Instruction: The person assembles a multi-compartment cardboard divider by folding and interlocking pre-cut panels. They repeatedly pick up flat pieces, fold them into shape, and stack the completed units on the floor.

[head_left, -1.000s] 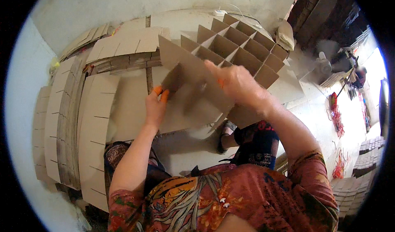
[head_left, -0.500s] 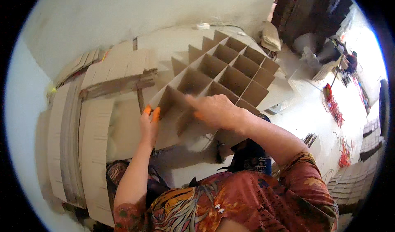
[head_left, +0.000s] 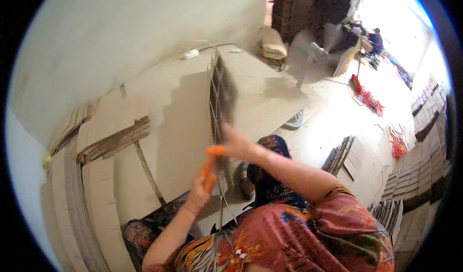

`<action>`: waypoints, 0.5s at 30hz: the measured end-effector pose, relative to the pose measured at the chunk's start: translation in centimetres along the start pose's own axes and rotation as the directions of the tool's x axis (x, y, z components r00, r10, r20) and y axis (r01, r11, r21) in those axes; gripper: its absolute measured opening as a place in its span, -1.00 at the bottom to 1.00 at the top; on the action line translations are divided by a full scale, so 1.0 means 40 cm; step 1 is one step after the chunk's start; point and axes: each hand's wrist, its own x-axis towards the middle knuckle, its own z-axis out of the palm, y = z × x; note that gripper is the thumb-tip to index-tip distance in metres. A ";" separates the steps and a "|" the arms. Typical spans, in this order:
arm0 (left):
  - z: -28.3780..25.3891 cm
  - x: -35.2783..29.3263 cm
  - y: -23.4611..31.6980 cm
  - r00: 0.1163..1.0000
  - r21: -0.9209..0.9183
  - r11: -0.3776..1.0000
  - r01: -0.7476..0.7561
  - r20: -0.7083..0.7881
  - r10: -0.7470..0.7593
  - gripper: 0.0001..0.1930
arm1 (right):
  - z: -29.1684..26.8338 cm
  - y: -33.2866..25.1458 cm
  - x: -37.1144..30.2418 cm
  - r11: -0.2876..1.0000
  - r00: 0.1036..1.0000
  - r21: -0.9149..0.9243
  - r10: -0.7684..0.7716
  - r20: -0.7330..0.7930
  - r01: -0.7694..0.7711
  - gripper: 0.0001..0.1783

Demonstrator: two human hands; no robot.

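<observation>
Folded-flat cardboard divider held on edge — kinda sketchy

The cardboard divider (head_left: 219,108) is pinched near its lower end by both hands, over the lap, in front of the cardboard stacks (head_left: 91,185). The left hand (head_left: 198,195) is clenched on it with orange-tipped fingers; the right hand (head_left: 236,144) is closed on the upper edge. Collapsed this thin, the slotted strips could probably be slid apart or the whole thing buckled if the grip gets loosened — blur hides the details.

The upright cardboard grid (head_left: 219,103) blocks the centre of the frame between both hands, cardboard stacks (head_left: 62,175) fill the left side, while the pale floor (head_left: 347,122) at right is mostly open.
</observation>
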 end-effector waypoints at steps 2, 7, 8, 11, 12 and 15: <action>0.050 -0.012 0.018 0.994 0.103 0.995 -0.002 0.110 -0.009 -0.42 | 0.037 0.003 -0.020 0.985 0.997 0.173 0.031 -0.069 -0.019 -0.04; 0.034 -0.054 -0.023 0.948 0.503 0.804 -0.317 0.182 0.260 -0.51 | -0.098 0.035 -0.136 0.826 0.977 0.541 0.209 -0.030 -0.160 -0.51; 0.021 -0.060 -0.047 0.935 0.576 0.738 -0.352 0.186 0.301 -0.55 | -0.124 0.043 -0.160 0.801 0.981 0.596 0.158 -0.115 -0.060 -0.52; -0.007 -0.062 -0.142 0.977 0.527 0.835 -0.157 -0.041 0.210 -0.68 | -0.186 0.057 -0.217 0.760 0.944 0.632 0.082 -0.319 0.148 -0.52; -0.013 -0.051 -0.141 0.979 0.547 0.827 -0.129 -0.062 0.194 -0.69 | -0.209 0.083 -0.223 0.750 0.893 0.603 0.036 -0.448 0.272 -0.45; -0.047 -0.059 -0.176 0.961 0.651 0.749 -0.121 -0.112 0.252 -0.73 | -0.361 0.012 -0.310 0.833 0.754 0.465 0.092 -0.651 0.300 -0.48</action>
